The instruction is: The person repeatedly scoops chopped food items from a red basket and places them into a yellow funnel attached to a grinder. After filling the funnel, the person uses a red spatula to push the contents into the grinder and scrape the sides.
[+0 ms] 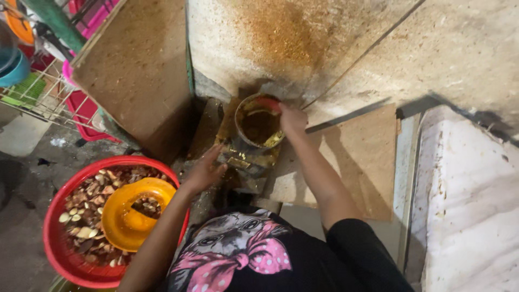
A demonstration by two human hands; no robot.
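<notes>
Head view: stained wall [303, 38], grimy floor [27, 162].

A round metal hopper [258, 126] sits on top of a small grinding machine [246, 162], set close against a stained, powder-dusted wall. The hopper stands upright with its mouth open to the camera; its rim is worn and grey, with a patch of red along the far right edge. Inside lies a dark brown mass, with a smear of yellowish paste along the lower right of the inner wall. The machine body below it is dark and boxy, caked with yellow-brown residue on its top and front. Its lower part is lost in shadow and cannot be made out.
</notes>
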